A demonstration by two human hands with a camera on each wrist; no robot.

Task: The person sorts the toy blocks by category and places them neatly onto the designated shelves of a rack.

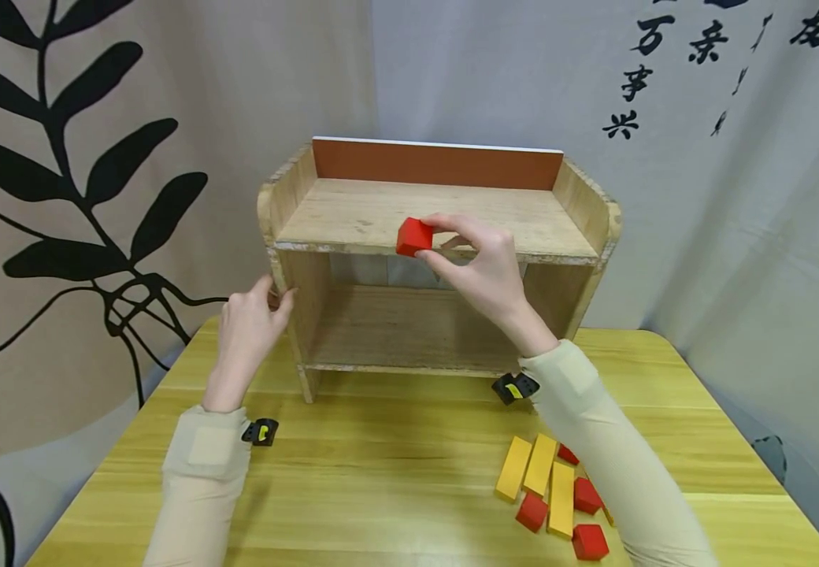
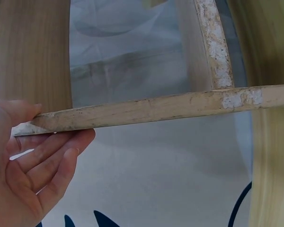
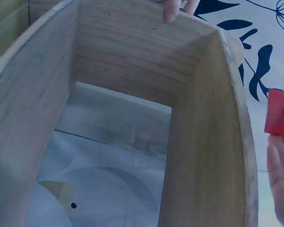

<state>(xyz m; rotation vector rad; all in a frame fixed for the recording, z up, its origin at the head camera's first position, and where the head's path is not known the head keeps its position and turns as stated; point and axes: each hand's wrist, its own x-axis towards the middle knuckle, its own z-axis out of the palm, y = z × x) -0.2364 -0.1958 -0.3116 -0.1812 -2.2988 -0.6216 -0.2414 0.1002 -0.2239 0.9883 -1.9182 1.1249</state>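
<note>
A small two-level wooden shelf point(image 1: 395, 324) with a reddish-brown back strip stands upright on the table. My left hand point(image 1: 248, 335) grips the front edge of its left side panel point(image 2: 132, 112), thumb on the inner face and the other fingers on the outer one. In front of the upper board's front edge, my right hand point(image 1: 480, 272) pinches a red block point(image 1: 415, 237) between thumb and fingertips. The same block point(image 3: 277, 113) shows at the right border of the right wrist view, where most of that hand is cut off.
On the yellowish wooden table point(image 1: 367, 488), several yellow bars point(image 1: 561, 498) and red blocks point(image 1: 590, 542) lie at the front right, partly hidden by the right sleeve. A curtain point(image 1: 466, 71) with printed leaves and writing hangs behind the shelf.
</note>
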